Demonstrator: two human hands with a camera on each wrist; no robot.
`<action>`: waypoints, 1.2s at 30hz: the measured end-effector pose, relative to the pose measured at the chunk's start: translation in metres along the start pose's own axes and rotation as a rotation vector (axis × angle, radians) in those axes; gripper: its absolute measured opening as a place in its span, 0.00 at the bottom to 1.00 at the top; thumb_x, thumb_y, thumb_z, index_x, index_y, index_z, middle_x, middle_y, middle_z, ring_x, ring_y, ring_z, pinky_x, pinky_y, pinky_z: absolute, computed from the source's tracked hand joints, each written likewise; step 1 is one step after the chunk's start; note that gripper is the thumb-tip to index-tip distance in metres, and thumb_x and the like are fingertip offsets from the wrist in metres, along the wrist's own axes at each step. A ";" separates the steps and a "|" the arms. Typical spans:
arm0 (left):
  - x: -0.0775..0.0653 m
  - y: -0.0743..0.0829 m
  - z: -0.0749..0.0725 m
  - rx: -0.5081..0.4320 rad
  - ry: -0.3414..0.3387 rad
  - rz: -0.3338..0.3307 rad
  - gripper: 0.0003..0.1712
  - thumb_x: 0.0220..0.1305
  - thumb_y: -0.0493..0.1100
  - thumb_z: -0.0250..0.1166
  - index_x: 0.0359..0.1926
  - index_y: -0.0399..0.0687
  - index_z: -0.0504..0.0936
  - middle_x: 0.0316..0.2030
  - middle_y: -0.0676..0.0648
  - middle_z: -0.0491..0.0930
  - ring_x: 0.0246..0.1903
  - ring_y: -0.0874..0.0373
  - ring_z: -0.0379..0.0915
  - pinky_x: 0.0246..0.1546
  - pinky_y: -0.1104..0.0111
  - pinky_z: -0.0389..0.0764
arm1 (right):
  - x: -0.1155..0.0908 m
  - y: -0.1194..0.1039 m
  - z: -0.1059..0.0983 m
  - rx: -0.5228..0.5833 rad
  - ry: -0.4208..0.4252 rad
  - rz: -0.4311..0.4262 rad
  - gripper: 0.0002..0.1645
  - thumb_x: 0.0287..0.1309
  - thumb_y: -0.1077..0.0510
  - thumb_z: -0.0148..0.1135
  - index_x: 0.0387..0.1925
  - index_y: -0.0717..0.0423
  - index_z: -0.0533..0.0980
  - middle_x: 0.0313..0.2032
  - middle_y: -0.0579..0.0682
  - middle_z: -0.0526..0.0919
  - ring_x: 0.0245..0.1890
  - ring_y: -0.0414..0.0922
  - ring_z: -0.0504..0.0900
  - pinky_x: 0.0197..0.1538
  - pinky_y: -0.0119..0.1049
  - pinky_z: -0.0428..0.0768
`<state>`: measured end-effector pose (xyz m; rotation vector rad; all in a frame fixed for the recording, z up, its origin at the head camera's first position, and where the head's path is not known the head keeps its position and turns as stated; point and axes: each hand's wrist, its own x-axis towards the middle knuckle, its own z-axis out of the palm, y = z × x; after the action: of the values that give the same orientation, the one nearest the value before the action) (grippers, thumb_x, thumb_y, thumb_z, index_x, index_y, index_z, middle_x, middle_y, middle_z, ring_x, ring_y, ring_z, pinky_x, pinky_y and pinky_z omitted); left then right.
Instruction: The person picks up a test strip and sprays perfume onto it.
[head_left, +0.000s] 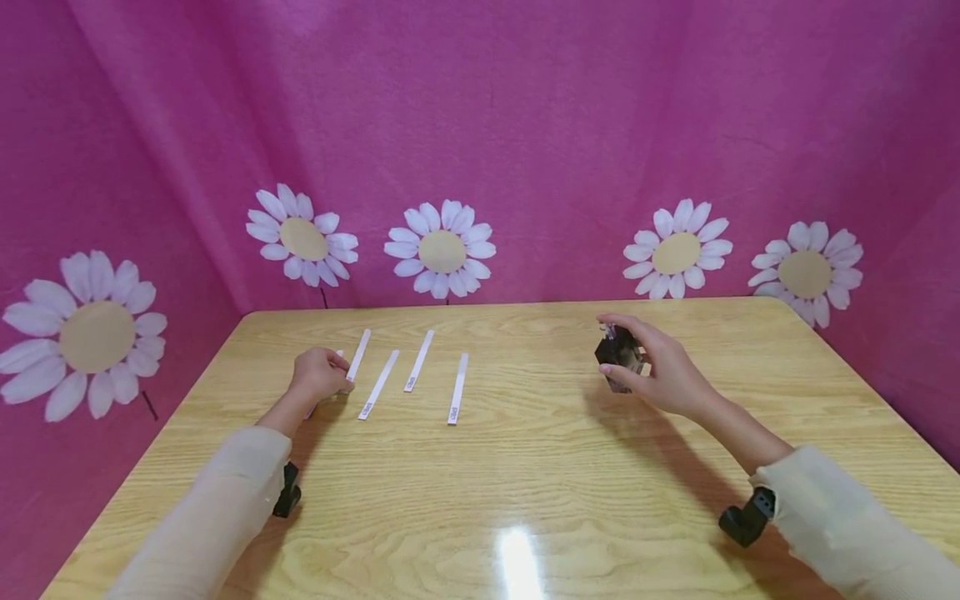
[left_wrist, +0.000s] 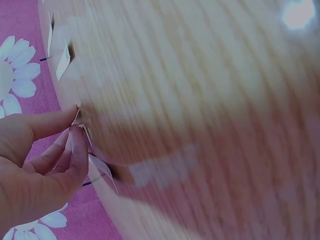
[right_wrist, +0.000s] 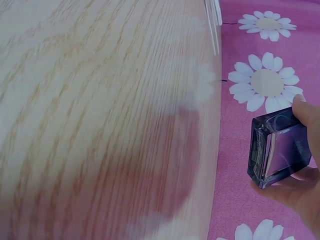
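In the head view my left hand is at the left of the table, among several narrow white paper strips with small dark print at their near ends. Thumb and fingertips pinch a paper strip in the left wrist view; the fingers hide part of it. To the right of that hand lie a slanted strip, another strip farther back and a third strip. Over the right side, my right hand holds a dark glass perfume bottle between thumb and fingers, raised above the tabletop.
The wood-grain table ends at the back against a pink curtain printed with white daisies. A bright glare spot shows near the table's front. Black wrist cameras sit under both sleeves.
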<state>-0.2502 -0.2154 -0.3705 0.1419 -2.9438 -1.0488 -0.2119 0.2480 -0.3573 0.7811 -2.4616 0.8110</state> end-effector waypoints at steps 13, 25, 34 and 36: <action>0.002 0.007 -0.003 0.053 -0.035 0.030 0.16 0.46 0.34 0.69 0.38 0.29 0.84 0.28 0.38 0.84 0.34 0.50 0.77 0.33 0.73 0.73 | 0.002 -0.001 0.003 -0.012 -0.010 -0.021 0.40 0.48 0.62 0.73 0.64 0.52 0.68 0.56 0.55 0.77 0.41 0.42 0.72 0.28 0.32 0.75; 0.002 0.010 -0.001 -0.197 -0.153 -0.019 0.19 0.52 0.32 0.67 0.45 0.25 0.80 0.21 0.52 0.81 0.21 0.67 0.72 0.26 0.76 0.78 | 0.002 -0.004 0.006 -0.002 -0.006 -0.049 0.40 0.46 0.63 0.74 0.63 0.53 0.68 0.56 0.55 0.78 0.42 0.42 0.73 0.32 0.33 0.76; -0.010 0.019 0.005 -0.341 -0.239 -0.016 0.21 0.59 0.31 0.63 0.52 0.22 0.75 0.32 0.46 0.83 0.25 0.69 0.72 0.31 0.75 0.81 | 0.007 -0.010 0.012 -0.009 -0.016 -0.079 0.41 0.47 0.62 0.74 0.63 0.53 0.68 0.58 0.54 0.77 0.53 0.45 0.76 0.50 0.42 0.78; -0.012 0.022 0.006 -0.353 -0.258 -0.018 0.21 0.59 0.31 0.63 0.53 0.22 0.74 0.33 0.45 0.83 0.25 0.68 0.73 0.33 0.72 0.83 | 0.009 -0.012 0.013 -0.005 -0.019 -0.080 0.40 0.47 0.61 0.74 0.63 0.53 0.68 0.58 0.53 0.77 0.55 0.46 0.77 0.53 0.42 0.77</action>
<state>-0.2404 -0.1934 -0.3613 0.0293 -2.9082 -1.6832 -0.2140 0.2281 -0.3573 0.8837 -2.4305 0.7716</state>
